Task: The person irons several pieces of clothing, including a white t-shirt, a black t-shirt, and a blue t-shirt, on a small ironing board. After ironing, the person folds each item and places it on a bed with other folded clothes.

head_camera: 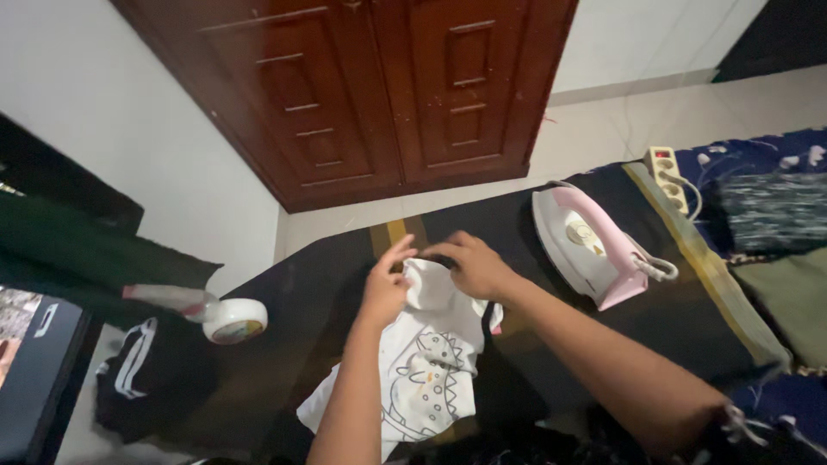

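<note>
Both hands, left hand and right hand, pinch the top edge of a small white shirt, spread flat on the dark cloth on the floor. Pink iron tipped aside to its right, soleplate off the fabric; spray bottle lies left.

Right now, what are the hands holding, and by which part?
Both the left hand and right hand pinch the small white printed shirt at its top edge, near the collar.

Dim indoor light, soft shadows, mild motion blur, wide-angle bending at the edges.
</note>
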